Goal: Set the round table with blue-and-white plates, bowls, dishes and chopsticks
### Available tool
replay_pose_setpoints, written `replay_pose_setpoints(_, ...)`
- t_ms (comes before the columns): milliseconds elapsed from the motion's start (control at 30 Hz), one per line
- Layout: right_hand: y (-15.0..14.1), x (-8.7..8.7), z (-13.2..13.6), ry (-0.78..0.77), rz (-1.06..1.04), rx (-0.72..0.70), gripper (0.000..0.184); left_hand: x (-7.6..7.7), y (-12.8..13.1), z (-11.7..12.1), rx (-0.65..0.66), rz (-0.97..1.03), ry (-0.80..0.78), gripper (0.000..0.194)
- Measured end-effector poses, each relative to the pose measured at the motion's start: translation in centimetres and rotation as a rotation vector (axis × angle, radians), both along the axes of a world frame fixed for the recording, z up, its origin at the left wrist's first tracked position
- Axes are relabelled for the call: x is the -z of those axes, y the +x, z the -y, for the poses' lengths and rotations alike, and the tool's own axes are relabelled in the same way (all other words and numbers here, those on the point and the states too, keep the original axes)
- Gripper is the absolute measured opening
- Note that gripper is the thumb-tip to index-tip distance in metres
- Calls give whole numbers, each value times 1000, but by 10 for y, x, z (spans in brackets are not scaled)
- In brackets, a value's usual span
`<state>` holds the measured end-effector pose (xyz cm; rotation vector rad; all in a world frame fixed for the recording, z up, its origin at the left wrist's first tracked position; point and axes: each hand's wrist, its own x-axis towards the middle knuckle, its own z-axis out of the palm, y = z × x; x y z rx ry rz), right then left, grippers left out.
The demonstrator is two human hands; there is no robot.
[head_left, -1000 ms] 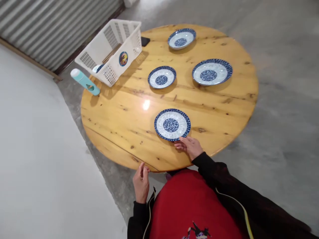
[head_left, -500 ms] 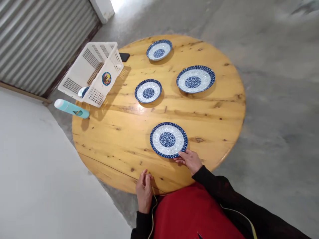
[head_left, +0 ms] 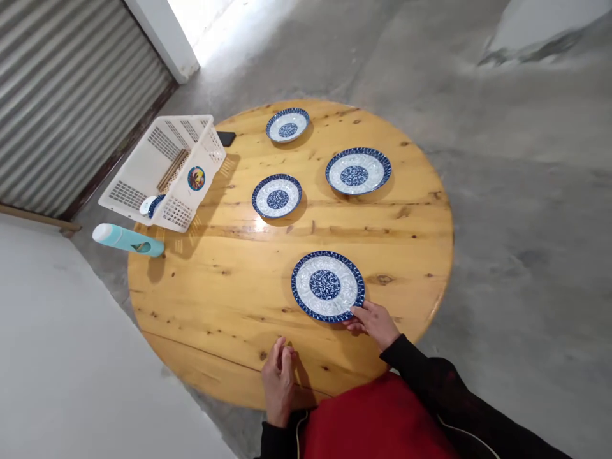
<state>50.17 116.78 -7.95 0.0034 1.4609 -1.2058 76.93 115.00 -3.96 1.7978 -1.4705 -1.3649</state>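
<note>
My right hand grips the lower right rim of a blue-and-white patterned plate, thumb on top and fingers underneath. That plate is near my side of the round wooden table. Left of it and closer to me, my left hand hovers at or rests on the table's near edge, holding nothing, its fingers loosely bent and the thumb apart. Farther back are three more plates of the same pattern: a middle plate, a right plate and a far plate.
A white plastic basket at the table's left holds brown sticks and a blue-and-white piece of crockery. Beside it stand a turquoise bottle and, behind, a flat black object. The round wooden table is near a white wall.
The camera view has tilted, so the table and its things appear lower in the picture. My right hand keeps its hold on the plate; my left hand has barely moved.
</note>
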Motion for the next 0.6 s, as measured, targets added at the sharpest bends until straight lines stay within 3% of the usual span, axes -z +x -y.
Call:
replay_pose_setpoints(300,5,-3,1,-1,-34,48,16,-1,16,11,60,32,-22,45)
replay_pose_setpoints(600,7,-6,8,39,-19,104,15,-3,31,20,72,9,35,50)
